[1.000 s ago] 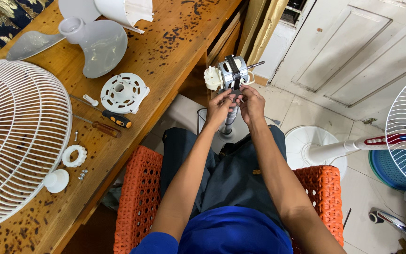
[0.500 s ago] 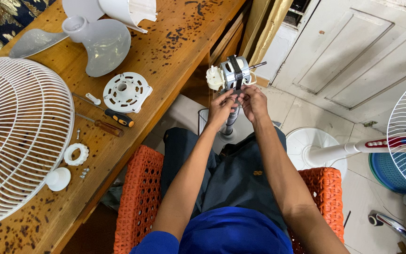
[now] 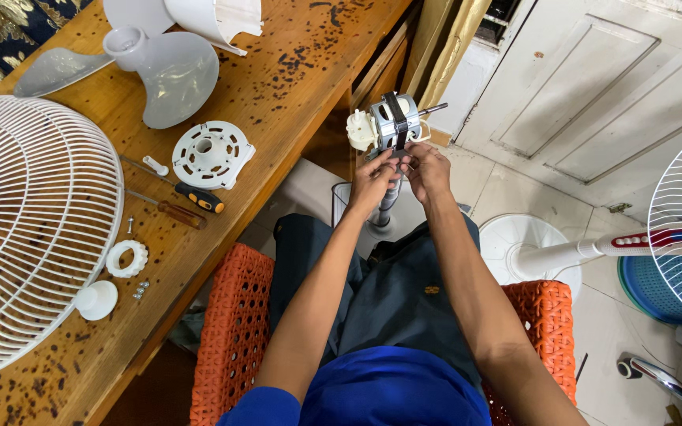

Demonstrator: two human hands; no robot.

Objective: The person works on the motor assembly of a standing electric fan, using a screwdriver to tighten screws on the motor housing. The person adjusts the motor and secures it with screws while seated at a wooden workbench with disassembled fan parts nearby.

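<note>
Now both hands meet under bare silver fan motor w/ white gearbox (image 3: 392,122), held up right of wooden table (image 3: 294,87); left hand (image 3: 372,177) & right hand (image 3: 428,167) fingers curled, pinching motor's underside; black-orange screwdriver (image 3: 199,197) lies left on table.

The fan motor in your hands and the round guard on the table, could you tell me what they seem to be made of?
Fan motor: apparently bare metal, judging by its shiny silver casing and shaft; the cream part at its end looks like plastic. Guard: thin white wires, probably coated metal, though plastic is possible.
</note>
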